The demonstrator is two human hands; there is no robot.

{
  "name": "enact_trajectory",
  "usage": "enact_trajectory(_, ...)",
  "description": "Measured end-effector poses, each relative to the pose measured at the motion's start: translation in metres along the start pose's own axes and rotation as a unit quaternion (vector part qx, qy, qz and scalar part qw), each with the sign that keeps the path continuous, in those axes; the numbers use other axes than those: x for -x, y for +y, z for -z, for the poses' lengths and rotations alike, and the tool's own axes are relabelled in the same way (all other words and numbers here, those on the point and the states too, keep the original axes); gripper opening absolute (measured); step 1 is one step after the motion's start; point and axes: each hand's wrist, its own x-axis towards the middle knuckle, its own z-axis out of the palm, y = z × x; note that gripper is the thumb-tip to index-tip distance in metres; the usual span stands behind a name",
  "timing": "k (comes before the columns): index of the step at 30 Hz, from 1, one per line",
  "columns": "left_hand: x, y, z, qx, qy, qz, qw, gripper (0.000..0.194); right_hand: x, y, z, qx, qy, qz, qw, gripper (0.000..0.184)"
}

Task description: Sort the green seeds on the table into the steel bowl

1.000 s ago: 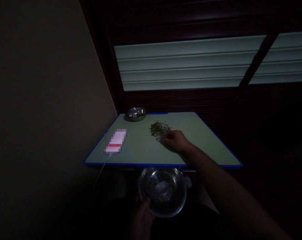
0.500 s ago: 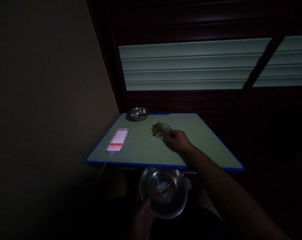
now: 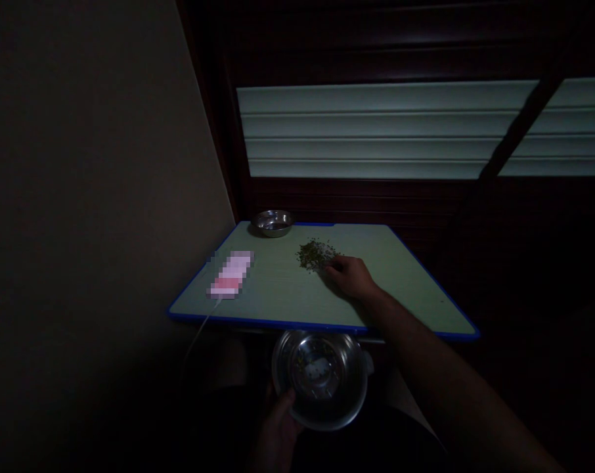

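Below the table's near edge, my left hand (image 3: 282,420) grips the rim of a shiny metal bowl (image 3: 344,404), thumb over the edge. Small bits and a pale patch show at the bottom of this bowl. Over the table, my right hand (image 3: 351,274) has its fingers pinched together at the near right side of a pile of small greenish-brown grains (image 3: 312,255). Whitish bits lie among the grains on that side. What the right fingertips hold, if anything, is too small and dark to make out.
The small pale green table (image 3: 278,295) has a blue rim. A shallow metal bowl (image 3: 272,225) stands at its back left corner. A phone (image 3: 232,272), blurred out, lies at the left with a white cable (image 3: 199,334) running off the edge. A wall (image 3: 130,164) rises at left.
The pale translucent piece seen under my right fingertips earlier no longer shows clearly. My right hand stays pinched by the pile, and my left hand keeps the bowl. The view shifts slightly.
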Motion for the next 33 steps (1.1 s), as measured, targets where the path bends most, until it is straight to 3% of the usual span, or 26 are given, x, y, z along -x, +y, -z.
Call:
enact_trajectory(7, 0.0003, 0.0001, -0.0007, 0.006, -0.01, 0.002, 1.0, 0.068, -0.0003, -0.0018, 0.001, 0.009, -0.009, 0.009, 1.0, 0.017)
enact_trajectory(13, -0.0017, -0.0008, 0.0005, 0.009, 0.02, 0.019, 1.0, 0.067, -0.0008, 0.0014, -0.0004, -0.004, -0.012, 0.028, 1.0, 0.019)
enact_trajectory(33, 0.0026, 0.0029, -0.0043, -0.007, 0.006, 0.006, 1.0, 0.07, -0.0014, 0.0029, -0.0018, -0.033, -0.02, 0.053, 0.998, 0.015)
